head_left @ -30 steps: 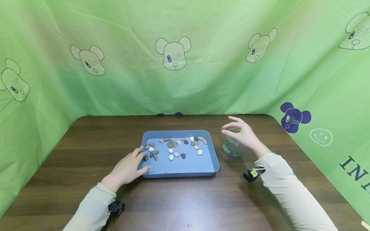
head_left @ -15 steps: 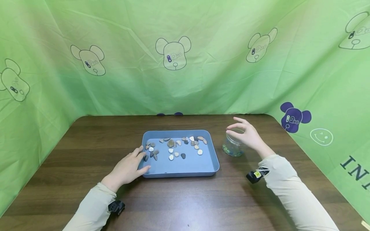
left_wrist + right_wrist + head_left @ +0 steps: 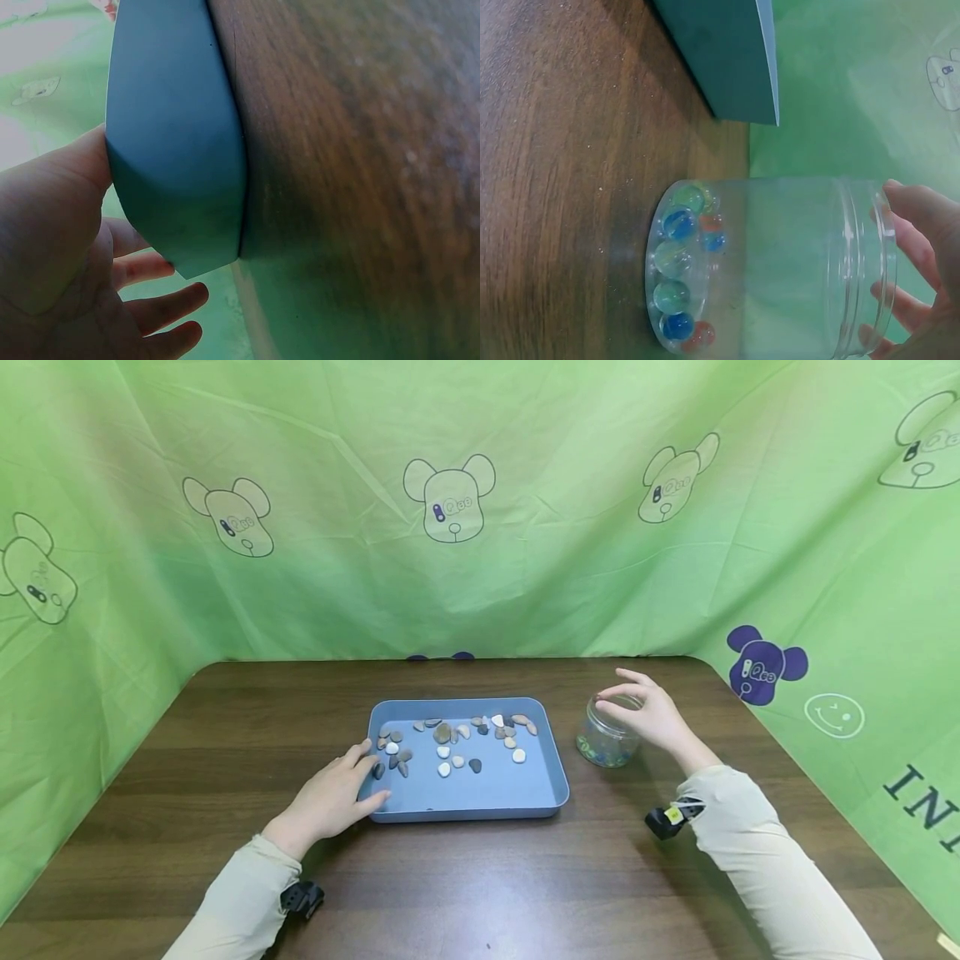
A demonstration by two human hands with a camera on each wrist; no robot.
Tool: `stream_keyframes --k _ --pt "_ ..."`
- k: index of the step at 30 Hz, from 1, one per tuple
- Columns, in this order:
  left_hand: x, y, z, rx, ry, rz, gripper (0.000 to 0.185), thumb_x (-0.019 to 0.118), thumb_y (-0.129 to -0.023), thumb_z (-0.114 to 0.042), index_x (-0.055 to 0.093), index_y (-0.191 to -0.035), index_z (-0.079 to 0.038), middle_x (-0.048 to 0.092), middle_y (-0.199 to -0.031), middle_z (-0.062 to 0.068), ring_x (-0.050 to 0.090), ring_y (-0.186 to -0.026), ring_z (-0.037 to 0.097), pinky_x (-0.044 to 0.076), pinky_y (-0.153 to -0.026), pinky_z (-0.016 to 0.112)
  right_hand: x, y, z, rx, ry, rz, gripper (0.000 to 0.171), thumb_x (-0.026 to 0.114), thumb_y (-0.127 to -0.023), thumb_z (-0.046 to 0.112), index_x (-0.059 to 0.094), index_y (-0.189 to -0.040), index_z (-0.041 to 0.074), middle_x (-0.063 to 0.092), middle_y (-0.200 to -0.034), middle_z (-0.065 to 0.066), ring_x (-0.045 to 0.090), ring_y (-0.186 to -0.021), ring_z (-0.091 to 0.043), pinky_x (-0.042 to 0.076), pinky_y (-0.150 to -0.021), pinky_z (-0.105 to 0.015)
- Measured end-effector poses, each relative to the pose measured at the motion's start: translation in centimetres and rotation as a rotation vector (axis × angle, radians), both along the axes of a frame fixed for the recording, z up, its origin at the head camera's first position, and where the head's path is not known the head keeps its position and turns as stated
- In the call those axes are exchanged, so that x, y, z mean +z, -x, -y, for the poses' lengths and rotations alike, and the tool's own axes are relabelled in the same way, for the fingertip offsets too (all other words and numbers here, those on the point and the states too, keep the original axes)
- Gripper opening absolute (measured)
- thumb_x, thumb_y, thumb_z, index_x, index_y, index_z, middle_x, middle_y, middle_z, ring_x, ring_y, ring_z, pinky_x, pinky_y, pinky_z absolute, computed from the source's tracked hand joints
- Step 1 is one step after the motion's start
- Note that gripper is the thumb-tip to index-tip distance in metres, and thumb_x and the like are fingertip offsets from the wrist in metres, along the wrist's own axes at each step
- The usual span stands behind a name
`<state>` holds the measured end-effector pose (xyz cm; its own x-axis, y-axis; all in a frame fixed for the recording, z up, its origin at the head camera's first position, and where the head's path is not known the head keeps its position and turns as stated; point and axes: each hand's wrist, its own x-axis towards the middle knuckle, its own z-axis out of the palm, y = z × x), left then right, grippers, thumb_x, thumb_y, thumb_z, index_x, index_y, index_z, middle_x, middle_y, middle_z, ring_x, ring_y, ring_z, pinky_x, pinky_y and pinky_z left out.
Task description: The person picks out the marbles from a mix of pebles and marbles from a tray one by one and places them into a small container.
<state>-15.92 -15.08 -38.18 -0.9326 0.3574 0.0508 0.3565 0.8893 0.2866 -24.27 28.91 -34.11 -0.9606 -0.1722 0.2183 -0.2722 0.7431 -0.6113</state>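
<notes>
A blue tray (image 3: 495, 793) holds several flat pebbles (image 3: 443, 732) in white, grey, brown and black. My left hand (image 3: 330, 797) rests at the tray's left rim, its fingers relaxed and thumb near the front corner. To the right of the tray stands a clear jar (image 3: 600, 731). Glass marbles (image 3: 673, 259) in green, blue and red lie at the bottom of the jar. My right hand (image 3: 648, 714) is over the jar's mouth, the thumb right at the rim and the other fingers spread loosely. No object shows between those fingers.
Both the tray and the jar stand on a brown wooden table (image 3: 480, 885). A green cloth (image 3: 525, 593) printed with bear heads hangs behind and around it. Each wrist carries a small black camera, such as the left one (image 3: 302, 900).
My right hand has moved right and slightly down, from the near side of the jar's mouth to over it. The left hand, tray and pebbles have stayed put.
</notes>
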Motion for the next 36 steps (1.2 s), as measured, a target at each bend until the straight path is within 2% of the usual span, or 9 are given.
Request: stream_keyframes --k 10,36 --pt "-0.12 -0.02 0.04 0.004 -0.004 0.007 0.057 0.058 -0.090 -0.039 0.052 -0.129 0.002 0.038 -0.144 0.023 0.049 -0.121 0.047 0.043 -0.099 0.055 -0.49 0.20 -0.22 -0.002 -0.010 -0.001 0.029 0.066 -0.086 0.021 0.069 -0.103 -0.002 0.036 -0.143 -0.029 0.032 -0.131 -0.050 0.026 -0.105 -0.064" --pt "-0.26 0.18 0.16 0.010 -0.002 0.019 0.058 0.057 -0.090 -0.040 0.051 -0.131 0.001 0.036 -0.146 0.022 0.047 -0.122 0.047 0.042 -0.100 0.055 -0.14 0.68 0.19 0.020 -0.111 0.161 0.032 0.062 -0.088 0.023 0.069 -0.103 -0.004 0.036 -0.142 -0.032 0.029 -0.132 -0.051 0.027 -0.105 -0.062"
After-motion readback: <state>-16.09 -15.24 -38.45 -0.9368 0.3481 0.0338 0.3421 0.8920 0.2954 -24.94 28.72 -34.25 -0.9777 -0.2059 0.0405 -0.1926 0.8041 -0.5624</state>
